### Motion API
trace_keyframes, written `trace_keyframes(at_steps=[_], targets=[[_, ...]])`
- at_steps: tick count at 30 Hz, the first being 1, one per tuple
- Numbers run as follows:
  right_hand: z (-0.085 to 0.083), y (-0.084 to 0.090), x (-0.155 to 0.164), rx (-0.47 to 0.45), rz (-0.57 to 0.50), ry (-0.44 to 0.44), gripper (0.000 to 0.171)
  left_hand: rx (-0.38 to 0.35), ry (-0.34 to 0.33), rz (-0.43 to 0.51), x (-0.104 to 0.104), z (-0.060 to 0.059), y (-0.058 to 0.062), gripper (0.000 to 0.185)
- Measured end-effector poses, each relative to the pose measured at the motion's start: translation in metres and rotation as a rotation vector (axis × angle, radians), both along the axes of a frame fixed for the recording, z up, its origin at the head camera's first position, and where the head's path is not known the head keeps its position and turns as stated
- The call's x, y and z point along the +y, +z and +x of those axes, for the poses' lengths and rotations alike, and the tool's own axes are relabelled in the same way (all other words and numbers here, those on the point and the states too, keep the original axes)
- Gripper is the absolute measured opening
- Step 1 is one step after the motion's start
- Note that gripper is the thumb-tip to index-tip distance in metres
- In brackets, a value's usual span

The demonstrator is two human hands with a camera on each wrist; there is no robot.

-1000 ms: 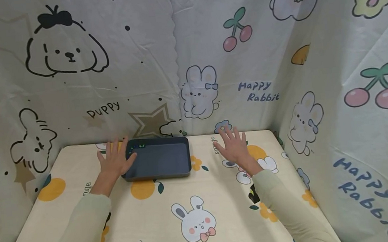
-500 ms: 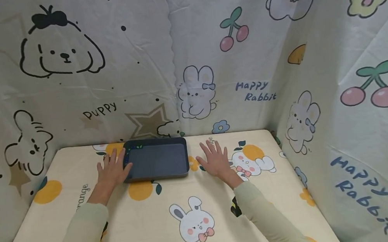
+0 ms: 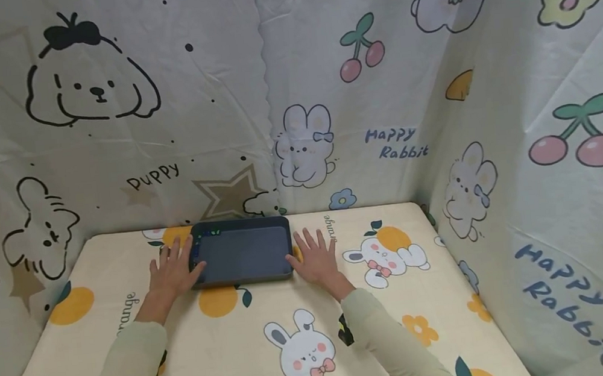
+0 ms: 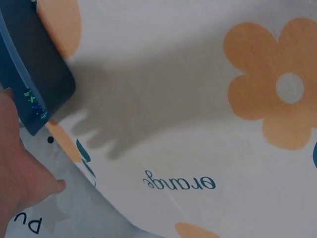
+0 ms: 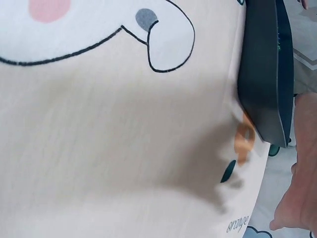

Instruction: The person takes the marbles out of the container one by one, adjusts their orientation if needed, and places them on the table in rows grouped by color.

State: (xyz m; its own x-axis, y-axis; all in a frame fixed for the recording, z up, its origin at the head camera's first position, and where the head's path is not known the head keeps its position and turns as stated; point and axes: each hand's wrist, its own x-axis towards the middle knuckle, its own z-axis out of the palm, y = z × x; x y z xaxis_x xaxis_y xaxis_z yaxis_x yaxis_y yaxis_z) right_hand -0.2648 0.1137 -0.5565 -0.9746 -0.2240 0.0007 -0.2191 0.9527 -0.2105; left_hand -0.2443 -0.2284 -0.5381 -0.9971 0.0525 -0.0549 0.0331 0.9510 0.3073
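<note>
A dark grey-blue rectangular tray (image 3: 244,273) lies at the back of the table in the head view. Small shiny green and blue bits (image 4: 35,104) show at one corner of it, too small to name. At the tray's left side is my left hand (image 3: 171,276), fingers spread, thumb reaching over the rim. My right hand (image 3: 316,261) is at the right side, fingers also spread, its thumb by the rim. Whether either hand touches the tray I cannot tell. Both wrist views show the tray's outer wall (image 5: 260,64) with part of a hand beside it.
A cream cloth (image 3: 241,357) printed with rabbits, oranges and flowers covers the table. Behind the tray and along both sides hang pale printed curtains (image 3: 219,129); the back one stands close to the tray's far edge.
My right hand has moved left and slightly down, from well apart to the tray's right edge. My left hand has shifted little beside the tray. The tray looks unmoved on the cloth.
</note>
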Motion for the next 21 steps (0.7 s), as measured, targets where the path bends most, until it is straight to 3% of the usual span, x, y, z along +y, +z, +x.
trace_keyframes(at_steps=[21], targets=[[-0.001,-0.015,-0.015,-0.016,-0.003,-0.022,0.070,-0.075,0.047,0.007,-0.006,-0.002,-0.014,0.076]])
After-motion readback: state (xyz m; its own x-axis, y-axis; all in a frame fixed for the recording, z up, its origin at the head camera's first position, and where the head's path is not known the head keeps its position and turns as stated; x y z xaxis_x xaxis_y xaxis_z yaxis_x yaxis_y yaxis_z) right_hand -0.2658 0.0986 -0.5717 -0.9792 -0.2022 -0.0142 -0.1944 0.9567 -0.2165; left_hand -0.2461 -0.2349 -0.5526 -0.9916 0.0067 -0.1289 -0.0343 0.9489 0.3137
